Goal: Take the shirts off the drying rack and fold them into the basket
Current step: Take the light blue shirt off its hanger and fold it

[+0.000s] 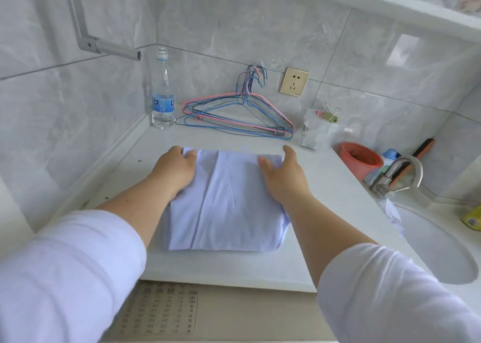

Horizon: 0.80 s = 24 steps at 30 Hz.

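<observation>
A pale lilac shirt (pixel 229 202) lies folded into a rectangle on the white countertop (pixel 234 267), with a lengthwise crease down its middle. My left hand (pixel 175 168) rests on the shirt's far left corner, fingers curled over the edge. On the far right corner sits my right hand (pixel 282 173), thumb on the cloth and fingers around the edge. No basket or hanging shirts are in view.
A pile of pink and blue wire hangers (pixel 234 116) lies at the back by the wall, with a water bottle (pixel 162 92) to its left. A sink (pixel 442 249) with faucet (pixel 398 176) and orange cup (pixel 360 157) is at right. A grey rack arm (pixel 104 44) juts overhead.
</observation>
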Motion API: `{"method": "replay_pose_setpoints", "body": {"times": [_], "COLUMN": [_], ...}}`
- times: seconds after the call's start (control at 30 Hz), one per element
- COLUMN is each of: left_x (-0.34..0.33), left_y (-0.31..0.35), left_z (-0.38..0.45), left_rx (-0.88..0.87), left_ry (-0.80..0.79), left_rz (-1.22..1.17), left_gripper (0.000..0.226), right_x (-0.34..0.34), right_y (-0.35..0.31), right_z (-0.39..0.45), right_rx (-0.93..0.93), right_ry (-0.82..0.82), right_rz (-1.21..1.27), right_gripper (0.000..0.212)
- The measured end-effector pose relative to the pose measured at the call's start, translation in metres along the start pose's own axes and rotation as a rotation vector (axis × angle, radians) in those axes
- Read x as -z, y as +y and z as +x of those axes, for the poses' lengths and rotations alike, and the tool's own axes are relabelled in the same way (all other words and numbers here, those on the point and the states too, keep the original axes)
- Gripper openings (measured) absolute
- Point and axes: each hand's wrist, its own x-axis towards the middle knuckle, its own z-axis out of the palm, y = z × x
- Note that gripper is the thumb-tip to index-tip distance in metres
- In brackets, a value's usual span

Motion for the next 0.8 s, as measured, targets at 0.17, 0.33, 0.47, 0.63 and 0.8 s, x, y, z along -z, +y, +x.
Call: {"method": "replay_pose_setpoints", "body": {"times": [0.17, 0.33, 0.47, 0.63, 0.8], "left_x": [-0.009, -0.020, -0.039, -0.045, -0.031], "left_y": [-0.027, -0.029, -0.033, -0.029, -0.022], "left_z": [0.019, 0.002, -0.007, -0.017, -0.006], "left_rx": [0.178, 0.258, 0.119, 0.090, 0.214], "left_ry": [-0.265, -0.356, -0.258, -0.168, -0.271], "left_rz": [-0.140, -0.281, 0.289, 0.412, 0.059], "left_gripper": [0.057, 0.048, 0.057, 0.041, 0.063], "right_x": [-0.013, -0.026, -0.044, -0.054, -0.032], "right_y": [0.028, 0.037, 0.038, 0.040, 0.034], "right_z": [0.017, 0.021, 0.017, 0.013, 0.007], "right_rx": [-0.153, -0.263, -0.227, -0.245, -0.328], "right_ry": [-0.096, -0.200, -0.206, -0.174, -0.278], "right_rz": [-0.164, -0.109, -0.319, -0.403, -0.139], "right_gripper": [0.073, 0.072, 0.069, 0.059, 0.030]}}
